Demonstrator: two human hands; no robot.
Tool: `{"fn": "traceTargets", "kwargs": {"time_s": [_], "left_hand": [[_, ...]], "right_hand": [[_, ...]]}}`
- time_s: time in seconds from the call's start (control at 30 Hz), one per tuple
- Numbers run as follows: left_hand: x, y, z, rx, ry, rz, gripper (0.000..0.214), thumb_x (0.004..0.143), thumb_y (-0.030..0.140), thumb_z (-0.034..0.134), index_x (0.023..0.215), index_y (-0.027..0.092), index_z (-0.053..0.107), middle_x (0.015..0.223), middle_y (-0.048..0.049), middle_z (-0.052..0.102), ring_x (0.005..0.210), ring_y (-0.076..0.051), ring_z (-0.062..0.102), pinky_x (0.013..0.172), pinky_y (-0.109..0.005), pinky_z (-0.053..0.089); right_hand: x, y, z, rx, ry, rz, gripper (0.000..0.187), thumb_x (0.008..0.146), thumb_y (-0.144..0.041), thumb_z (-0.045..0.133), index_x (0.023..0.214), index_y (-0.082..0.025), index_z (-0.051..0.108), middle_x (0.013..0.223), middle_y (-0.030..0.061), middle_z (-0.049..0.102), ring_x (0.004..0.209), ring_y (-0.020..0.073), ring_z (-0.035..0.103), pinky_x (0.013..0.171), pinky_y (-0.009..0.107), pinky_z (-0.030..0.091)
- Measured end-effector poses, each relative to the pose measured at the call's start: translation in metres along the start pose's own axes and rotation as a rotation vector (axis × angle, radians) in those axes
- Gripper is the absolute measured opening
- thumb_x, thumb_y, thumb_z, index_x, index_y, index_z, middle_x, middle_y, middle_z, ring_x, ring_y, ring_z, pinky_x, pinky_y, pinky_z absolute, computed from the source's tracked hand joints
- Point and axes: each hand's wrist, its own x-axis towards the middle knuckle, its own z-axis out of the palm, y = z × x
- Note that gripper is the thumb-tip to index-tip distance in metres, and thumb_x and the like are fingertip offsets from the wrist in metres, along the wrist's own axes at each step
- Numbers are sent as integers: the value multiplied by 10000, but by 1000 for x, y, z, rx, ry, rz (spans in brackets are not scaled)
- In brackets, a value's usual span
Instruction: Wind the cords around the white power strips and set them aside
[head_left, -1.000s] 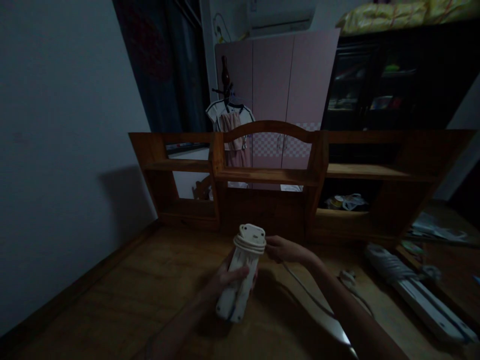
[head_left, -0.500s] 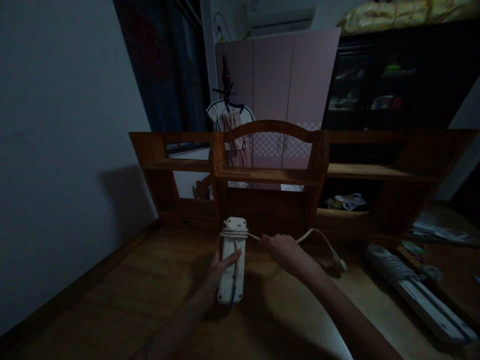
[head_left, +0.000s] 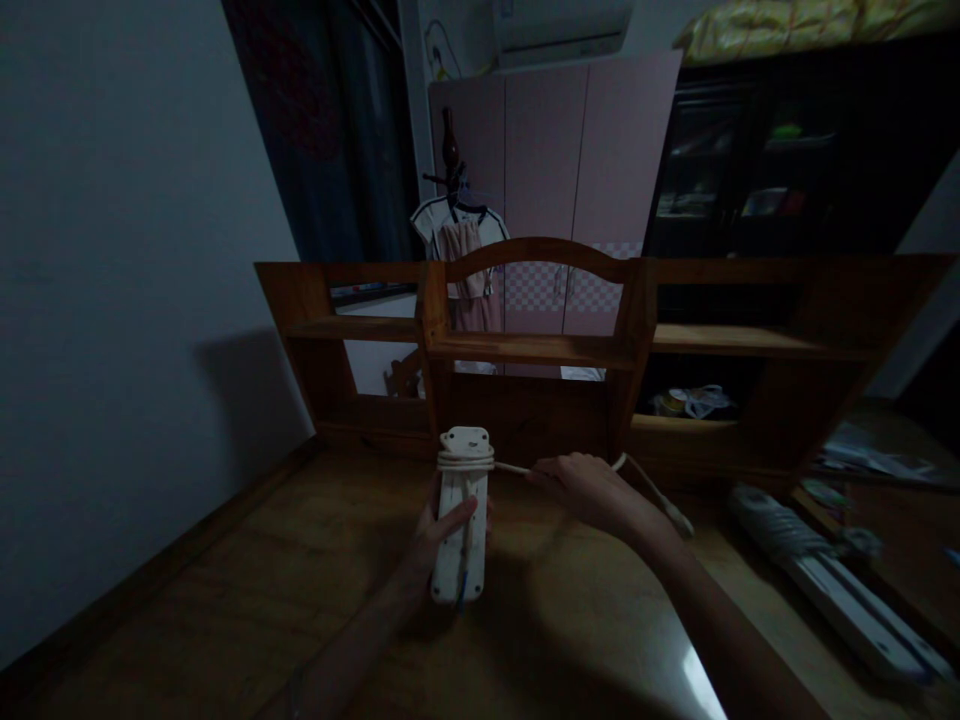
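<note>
My left hand (head_left: pixel 441 530) grips a white power strip (head_left: pixel 459 570) from its left side, thumb across the underside. Several turns of its white cord (head_left: pixel 466 460) are wound round the far end of the strip. From these turns the cord runs to the right, pulled straight, into my right hand (head_left: pixel 581 485), whose fingers are closed on it. Past that hand the loose end hangs in a bend, with the plug (head_left: pixel 681 522) at its tip. A short blue piece (head_left: pixel 463 585) shows at the strip's near end.
A second white power strip (head_left: pixel 847 605), its grey cord wrapped round it, lies at the right of the wooden desk (head_left: pixel 300 590). Behind stands a wooden shelf unit (head_left: pixel 532 350) with a plastic bag (head_left: pixel 705 402) in its right compartment. A wall (head_left: pixel 135 300) borders the left.
My right hand has shifted a little right and up, drawing the cord straighter. The plug end hangs closer to it in a tighter bend. The strip has barely moved.
</note>
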Motion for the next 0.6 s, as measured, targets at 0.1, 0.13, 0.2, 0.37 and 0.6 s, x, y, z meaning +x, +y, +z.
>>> {"fn": "traceTargets", "kwargs": {"time_s": [0.1,0.13,0.2,0.37,0.6], "left_hand": [[0,0,-4,45,16,-51,401,703,387,742,974,116,625,812,-91,677,657,-179,648,569,-268,502],[1,-1,-5,64,35,-65,406,697,401,742,957,109,633,779,-89,677,639,-180,647,553,-262,497],[2,-3,-9,109,98,-86,416,684,419,748,936,106,637,733,-80,675,603,-179,644,529,-257,488],[2,-5,-11,195,138,-68,430,692,437,738,961,126,614,714,-63,674,586,-190,636,532,-274,484],[0,-7,-10,453,207,27,459,675,461,744,972,127,637,821,-57,673,725,-195,631,636,-250,463]], "right_hand": [[-7,-6,-9,9,29,-30,410,986,-439,350,834,-212,655,820,39,698,770,192,664,560,250,307],[-10,-10,-12,6,34,-38,411,984,-439,357,819,-209,654,805,39,696,759,188,663,552,249,299],[-14,-18,-15,-15,48,-49,401,983,-431,370,807,-207,653,782,39,693,736,185,660,541,249,286],[-17,-31,-17,-111,120,-71,292,950,-342,470,761,-193,634,705,36,677,638,173,637,516,264,234],[-19,-40,-11,-147,225,-239,138,903,-129,491,802,-178,571,711,11,657,578,135,587,500,290,199]]}}
